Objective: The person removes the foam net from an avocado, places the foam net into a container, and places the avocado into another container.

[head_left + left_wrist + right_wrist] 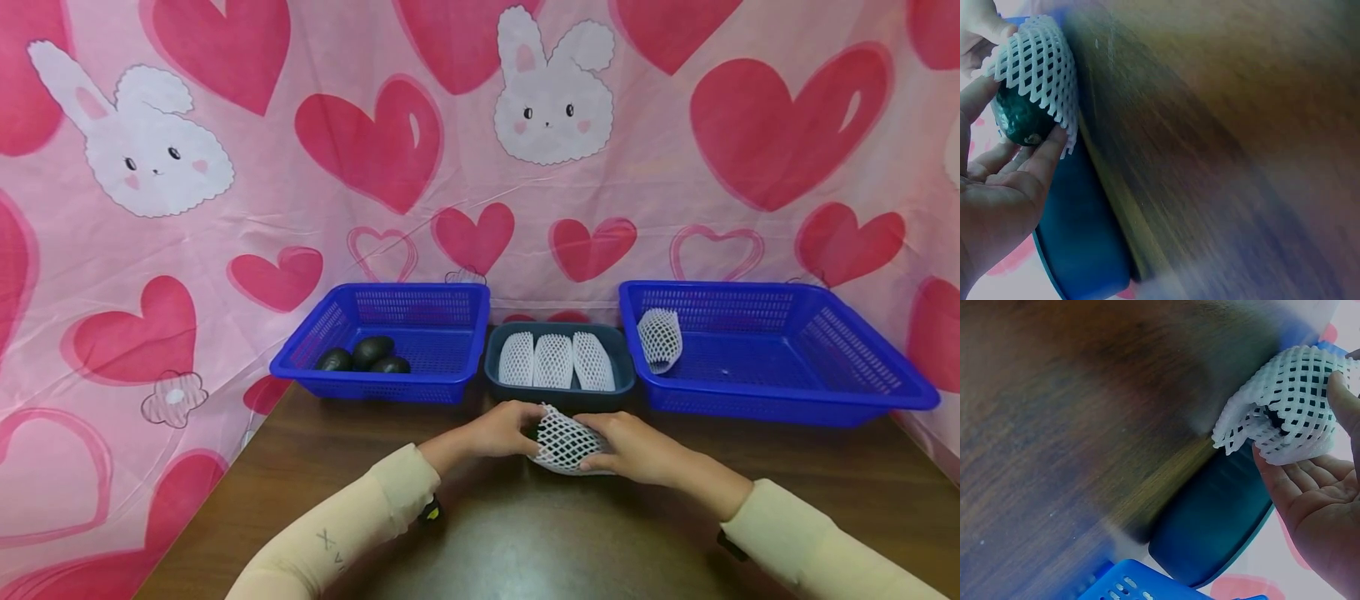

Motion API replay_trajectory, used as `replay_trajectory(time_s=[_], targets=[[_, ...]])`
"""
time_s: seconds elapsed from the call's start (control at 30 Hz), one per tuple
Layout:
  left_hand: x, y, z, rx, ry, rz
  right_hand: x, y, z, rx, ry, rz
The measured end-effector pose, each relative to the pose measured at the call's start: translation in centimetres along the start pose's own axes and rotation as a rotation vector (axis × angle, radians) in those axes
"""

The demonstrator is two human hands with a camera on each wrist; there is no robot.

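Just in front of the dark tray, a white foam net sleeve covers most of a dark green avocado. My left hand holds the avocado's bare end, thumb on one side and fingers on the other, at the sleeve's open rim. My right hand grips the other end of the sleeve with the avocado inside. In the right wrist view, that end of the net is loose and gathered, with a dark gap showing through it.
Three white foam nets lie side by side in the dark tray. The left blue basket contains three dark avocados. In the right blue basket sits a net-covered piece. A pink curtain hangs behind the wooden table.
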State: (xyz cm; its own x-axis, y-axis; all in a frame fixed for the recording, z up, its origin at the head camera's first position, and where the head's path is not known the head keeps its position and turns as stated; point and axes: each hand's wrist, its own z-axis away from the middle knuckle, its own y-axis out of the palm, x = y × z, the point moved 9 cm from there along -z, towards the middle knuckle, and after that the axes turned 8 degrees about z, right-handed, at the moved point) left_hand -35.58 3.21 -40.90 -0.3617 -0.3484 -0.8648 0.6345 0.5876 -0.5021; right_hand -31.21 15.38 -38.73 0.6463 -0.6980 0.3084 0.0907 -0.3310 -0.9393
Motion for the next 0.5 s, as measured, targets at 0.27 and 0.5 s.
replay_trajectory(time_s=[0.27,0.5], targets=[[0.35,0.31,-0.39,-0.010,-0.071,0.085,-0.04,-0.04,0.04,0.007,-0.016,-0.007],[0.22,0.49,-0.42,0.004,-0.069,0.017,-0.19,-0.10,-0.02,0.023,-0.020,-0.029]])
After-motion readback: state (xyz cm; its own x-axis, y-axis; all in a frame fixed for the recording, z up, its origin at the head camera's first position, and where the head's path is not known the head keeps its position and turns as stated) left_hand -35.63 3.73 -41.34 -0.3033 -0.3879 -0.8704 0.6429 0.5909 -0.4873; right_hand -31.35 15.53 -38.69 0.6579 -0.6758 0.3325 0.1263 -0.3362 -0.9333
